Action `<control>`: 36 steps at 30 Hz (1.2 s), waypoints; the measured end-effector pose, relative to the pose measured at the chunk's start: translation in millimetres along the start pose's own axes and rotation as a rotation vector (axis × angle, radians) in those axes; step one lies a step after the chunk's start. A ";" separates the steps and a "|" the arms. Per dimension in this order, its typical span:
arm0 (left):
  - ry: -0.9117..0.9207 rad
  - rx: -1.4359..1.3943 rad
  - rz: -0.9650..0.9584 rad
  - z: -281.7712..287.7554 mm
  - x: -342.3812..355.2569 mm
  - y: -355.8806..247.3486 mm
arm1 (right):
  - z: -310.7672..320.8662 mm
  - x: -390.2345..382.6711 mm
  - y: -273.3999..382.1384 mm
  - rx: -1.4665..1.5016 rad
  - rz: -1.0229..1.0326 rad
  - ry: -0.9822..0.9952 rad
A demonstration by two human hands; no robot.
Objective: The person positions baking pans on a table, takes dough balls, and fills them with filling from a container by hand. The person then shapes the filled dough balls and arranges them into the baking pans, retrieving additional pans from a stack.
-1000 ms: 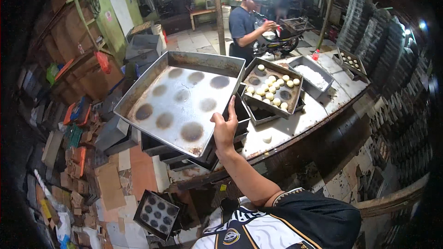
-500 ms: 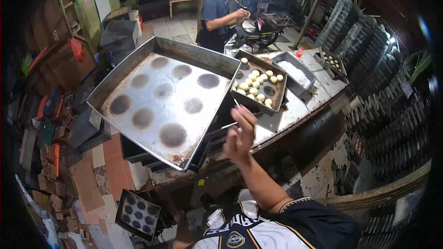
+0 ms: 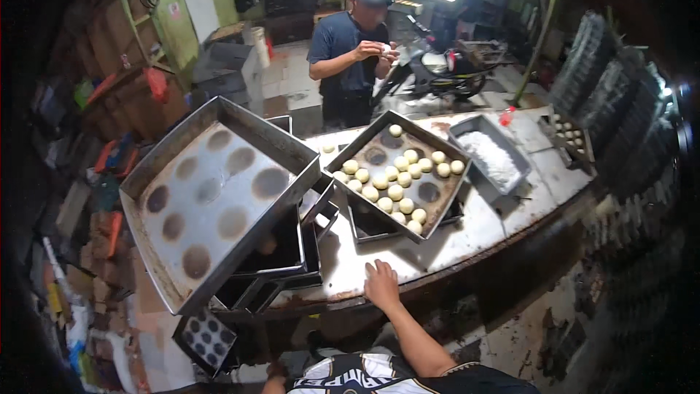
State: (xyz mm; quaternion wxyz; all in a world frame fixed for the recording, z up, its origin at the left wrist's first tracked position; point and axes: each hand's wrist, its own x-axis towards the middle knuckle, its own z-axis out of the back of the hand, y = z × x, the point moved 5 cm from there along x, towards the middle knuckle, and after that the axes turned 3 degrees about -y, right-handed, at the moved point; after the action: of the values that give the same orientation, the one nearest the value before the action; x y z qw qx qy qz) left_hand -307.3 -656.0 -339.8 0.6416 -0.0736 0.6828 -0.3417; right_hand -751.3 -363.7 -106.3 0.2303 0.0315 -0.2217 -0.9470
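Note:
My right hand (image 3: 381, 283) is at the near edge of the white table top, fingertips on or just above it, with fingers partly spread. I see nothing in it. Beyond it, a square metal tray (image 3: 343, 163) holds several pale round dough balls (image 3: 395, 192); it sits askew on another dark tray. To the left, a large, empty square pan (image 3: 208, 188) with dark round marks lies tilted on a stack of dark pans (image 3: 270, 244). My left hand (image 3: 275, 371) hangs low at the bottom edge, blurred, its fingers not readable.
A grey bin of white powder (image 3: 496, 160) and a smaller tray of balls (image 3: 569, 135) stand farther right on the table (image 3: 467, 237). Across it, a person (image 3: 350, 58) holds something small and white. A motorbike (image 3: 445, 73) is behind. A small marked pan (image 3: 206, 339) sits low left.
My right hand has come down and back from the dough tray to the table edge; a thin white stick seen by its fingers no longer shows. The view has shifted, and the person opposite has turned toward the table.

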 end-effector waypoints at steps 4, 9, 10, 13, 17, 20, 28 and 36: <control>-0.122 -0.008 0.032 -28.4 -48.6 30.6 | 11.3 21.9 -14.9 0.067 0.208 -0.056; -0.100 -0.009 -0.042 -42.8 -97.2 59.2 | 21.9 43.8 -27.6 0.231 0.392 0.069; -0.162 -0.356 0.091 -41.6 -104.5 71.1 | 28.4 47.5 -30.7 0.274 0.397 0.097; -0.203 -0.427 0.223 -14.7 -133.0 84.1 | 53.1 53.8 -27.8 0.540 0.256 0.292; -0.267 -0.589 0.094 8.8 -144.6 97.7 | 113.5 57.5 31.7 1.201 0.055 0.377; -0.325 -0.556 -0.277 13.2 -133.4 88.7 | 189.8 59.7 102.1 1.285 0.370 0.316; -0.045 -0.814 -0.144 -27.3 -57.9 62.1 | 364.8 112.1 270.4 0.644 1.087 -0.626; -0.287 0.316 -0.569 0.6 -39.4 50.5 | 279.2 190.5 322.1 -0.055 1.093 -0.202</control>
State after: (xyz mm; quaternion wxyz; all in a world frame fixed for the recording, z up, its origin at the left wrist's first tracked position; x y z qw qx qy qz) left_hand -283.2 -596.8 -335.5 0.6136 -0.2078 0.4766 -0.5943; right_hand -830.3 -592.5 292.9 0.6663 -0.1848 -0.2021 -0.6936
